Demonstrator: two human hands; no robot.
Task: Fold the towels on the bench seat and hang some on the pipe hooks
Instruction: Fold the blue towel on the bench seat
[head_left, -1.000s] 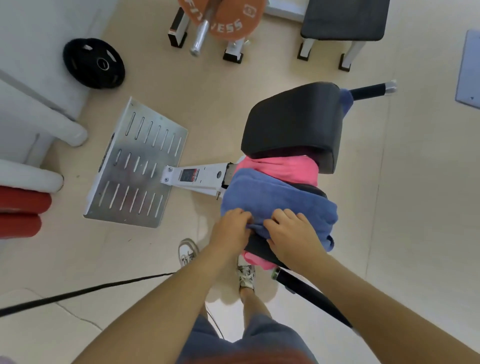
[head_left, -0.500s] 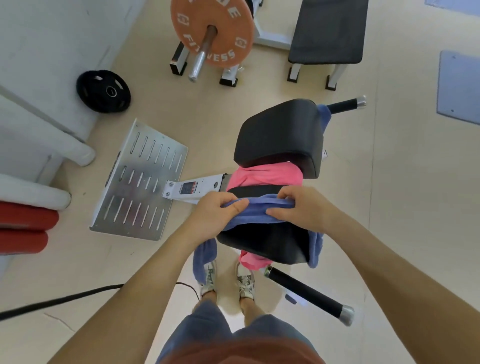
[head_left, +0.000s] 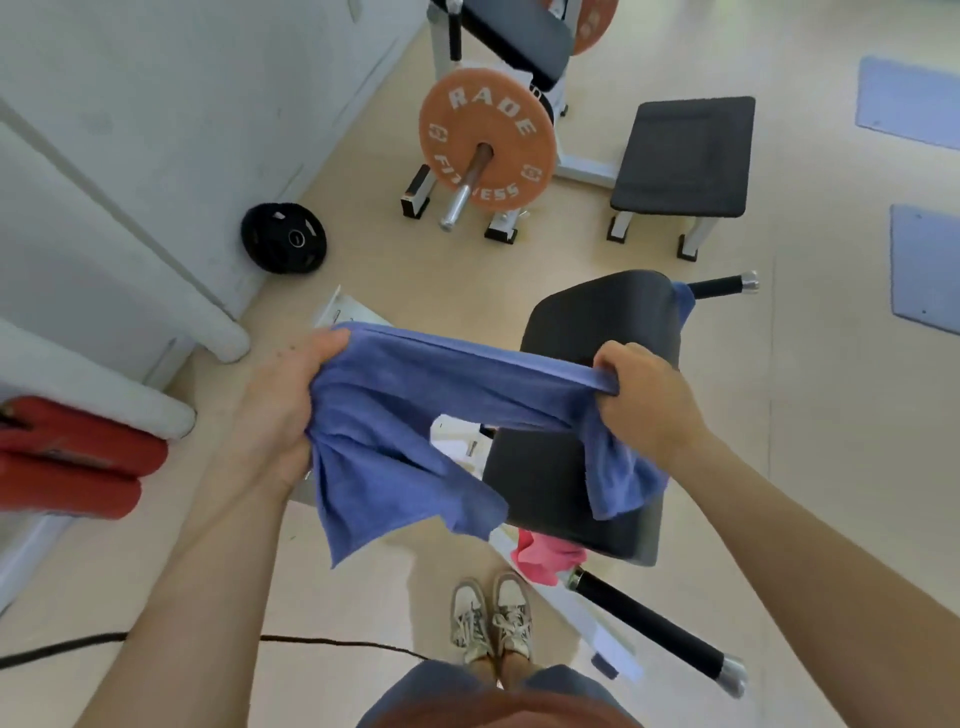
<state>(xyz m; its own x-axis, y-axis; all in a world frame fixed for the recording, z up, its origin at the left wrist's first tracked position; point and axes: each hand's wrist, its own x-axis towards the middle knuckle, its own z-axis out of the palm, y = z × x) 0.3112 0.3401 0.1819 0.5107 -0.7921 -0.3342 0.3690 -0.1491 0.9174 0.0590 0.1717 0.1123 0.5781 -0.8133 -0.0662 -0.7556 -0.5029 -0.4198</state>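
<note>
Blue towel (head_left: 405, 415) stretched between your two hands, held in the air above the black bench seat (head_left: 561, 493). Its top hem is pulled into a taut band from one hand to the other, and the rest sags below in loose folds.

Your left hand (head_left: 280, 405) grips the towel's left end, fingers curled round the bunched cloth and thumb lying along the hem. Your right hand (head_left: 644, 395) is clamped on the right end — the hem runs into the closed fist, and a flap hangs under the wrist over the seat. The two hands are well apart.

Below the towel, a pink towel (head_left: 545, 558) hangs off the near edge of the seat, just beside a black handle (head_left: 649, 623) with a metal cap. Beyond the seat stands the machine's black back pad (head_left: 597, 317), and a scrap of blue cloth (head_left: 684, 306) shows at its far right corner.

Your pale sneakers (head_left: 491, 618) stand on the light floor near the seat, and a black cable (head_left: 311, 640) runs across the floor beside them.

Farther off, an orange weight plate (head_left: 485, 140) lettered RADE sits on a bar, with a low black bench (head_left: 685, 156) to its right. A black weight plate (head_left: 283, 239) lies by the wall. Red rollers (head_left: 67, 467) show at the left edge and blue mats (head_left: 924, 265) at the right.
</note>
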